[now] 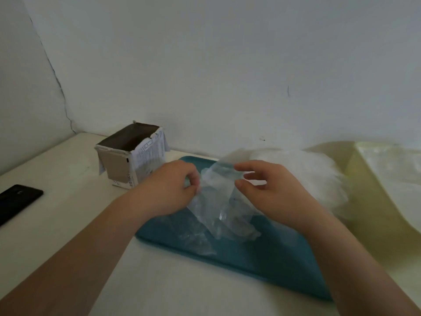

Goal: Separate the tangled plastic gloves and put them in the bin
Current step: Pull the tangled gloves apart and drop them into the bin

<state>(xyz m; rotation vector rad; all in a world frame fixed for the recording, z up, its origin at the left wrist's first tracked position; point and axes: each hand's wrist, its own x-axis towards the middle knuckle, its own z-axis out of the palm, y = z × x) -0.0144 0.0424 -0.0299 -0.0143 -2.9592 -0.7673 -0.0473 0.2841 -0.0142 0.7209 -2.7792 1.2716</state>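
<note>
Head view: the teal tray lies on a pale table, and both forearms reach over its near edge. On the tray's near-left part lies a crumpled clear glove. Above the tray's middle the two hands hold up another plastic glove. The left hand has its fingers curled and pinches the glove's left edge. The right hand nips the top right edge between thumb and forefinger, with its other fingers loosely bent. Well left of the tray lies a black phone. At the tray's far right rests a white heap of gloves against a yellowish sheet. Just beside the tray's far-left corner stands the cardboard bin, its top open.
</note>
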